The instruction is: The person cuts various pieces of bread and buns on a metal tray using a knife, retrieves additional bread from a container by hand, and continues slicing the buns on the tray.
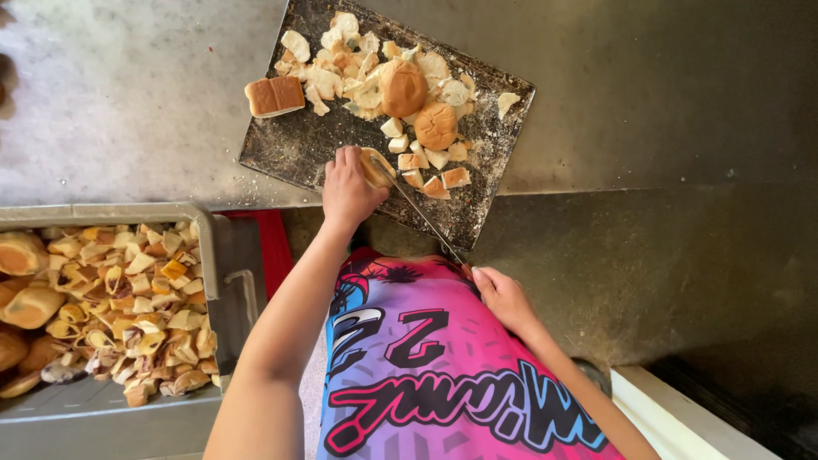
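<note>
Left hand (348, 189) is clamped down on a bread roll (376, 168) at the near edge of the dark baking tray (290, 145), fingers curled over it. Right hand (503, 296) is closed on the handle of a long knife (417, 209), blade resting across that roll. Further back on the tray sit two whole buns (402, 88) and a pile of cut bread chunks (349, 72). Off to the left, a metal tub (213, 255) is full of more chopped pieces.

one head view — straight down, close over the tray (290, 153)
</note>
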